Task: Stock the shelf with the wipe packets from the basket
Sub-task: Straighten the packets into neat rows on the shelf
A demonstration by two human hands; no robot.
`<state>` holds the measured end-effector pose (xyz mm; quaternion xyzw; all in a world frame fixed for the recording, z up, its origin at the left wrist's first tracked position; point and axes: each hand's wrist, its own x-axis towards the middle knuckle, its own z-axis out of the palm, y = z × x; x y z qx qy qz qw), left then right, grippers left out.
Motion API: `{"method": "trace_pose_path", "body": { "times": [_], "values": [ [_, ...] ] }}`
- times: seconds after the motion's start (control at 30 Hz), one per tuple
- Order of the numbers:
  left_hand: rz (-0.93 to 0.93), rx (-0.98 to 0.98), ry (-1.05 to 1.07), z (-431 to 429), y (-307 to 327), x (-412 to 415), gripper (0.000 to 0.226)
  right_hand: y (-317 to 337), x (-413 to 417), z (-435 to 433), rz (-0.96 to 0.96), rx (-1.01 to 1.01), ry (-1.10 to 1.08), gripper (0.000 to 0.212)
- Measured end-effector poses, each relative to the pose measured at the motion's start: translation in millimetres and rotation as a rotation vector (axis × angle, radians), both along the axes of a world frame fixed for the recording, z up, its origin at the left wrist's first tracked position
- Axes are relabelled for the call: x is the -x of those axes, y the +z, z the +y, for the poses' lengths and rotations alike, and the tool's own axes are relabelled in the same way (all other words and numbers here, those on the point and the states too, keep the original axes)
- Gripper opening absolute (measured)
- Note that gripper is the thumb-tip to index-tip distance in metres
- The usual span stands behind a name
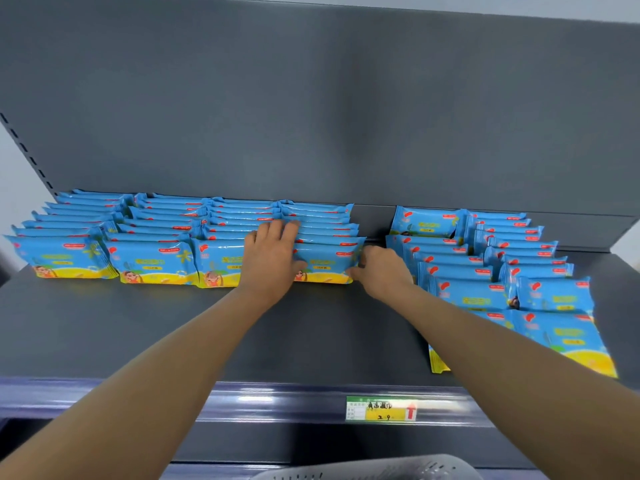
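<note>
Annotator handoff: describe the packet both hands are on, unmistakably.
On the grey shelf, four rows of blue wipe packets stand left of a gap. In the row beside that gap, it is the front packet. Only it has both hands on it: the left hand on its left side, the right hand at its right edge.

The shelf (104, 323) and its back panel (311, 98) are dark grey metal. A slotted upright (26, 152) borders the panel at frame left, pale wall (10, 188) beyond. A price tag (381, 408) sits on the glossy front rail (242, 400).
</note>
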<state>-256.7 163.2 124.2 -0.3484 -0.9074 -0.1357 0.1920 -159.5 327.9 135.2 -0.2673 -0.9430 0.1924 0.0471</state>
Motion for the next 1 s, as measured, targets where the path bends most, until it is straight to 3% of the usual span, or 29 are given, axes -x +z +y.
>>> {"method": "trace_pose_path", "body": {
  "times": [0.23, 0.37, 0.57, 0.7, 0.87, 1.0],
  "values": [
    [0.001, 0.07, -0.025, 12.0, 4.5, 2.0, 0.044, 3.4, 10.2, -0.9, 0.103, 0.241, 0.093, 0.032],
    [0.002, 0.138, -0.017, 11.8, 8.9, 2.6, 0.045, 4.7, 11.1, 2.6, 0.117, 0.282, 0.097, 0.033],
    [0.074, 0.053, -0.099, 37.3, 20.6, -22.9, 0.051, 27.7, -10.4, 35.7, 0.188, 0.173, 0.024, 0.047],
    [-0.089, -0.085, -0.332, 85.0, 28.5, -56.7, 0.051, 48.4, -41.6, 78.8, 0.122, 0.083, -0.012, 0.042],
    [-0.315, 0.046, -0.552, 133.4, 17.8, -106.4, 0.055, 55.2, -92.7, 120.8, -0.014, -0.04, 0.016, 0.044],
    [-0.359, 0.133, -0.504, 144.3, -0.2, -130.9, 0.064, 45.7, -117.5, 142.0, -0.023, -0.099, 0.121, 0.048]
  ]
}}
